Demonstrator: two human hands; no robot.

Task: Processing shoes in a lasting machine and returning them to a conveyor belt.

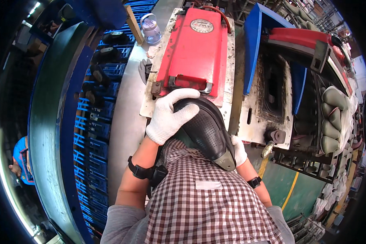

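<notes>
In front of my checked apron I hold a black shoe upper (205, 126) with small perforations, tilted so that one end points down to the right. A grey-green shoe last (227, 160) shows at that lower end. My left hand (173, 114), in a white knit glove, is closed round the upper end, thumb and fingers spread across it. On the far right side, my right hand (239, 150), gloved too, grips the edge near the lower end; most of its fingers are hidden behind the shoe. Just beyond the shoe is a red machine cover (197, 49) with a metal-edged recess.
A metal bench (126, 118) with a clear water bottle (151, 29) and grey gloves (143, 70) runs along the left. Beyond it, blue racks (97, 162) hold dark shoes. At right stands an opened press mould (272, 89) under a blue guard (254, 40). A person (22, 160) is far left.
</notes>
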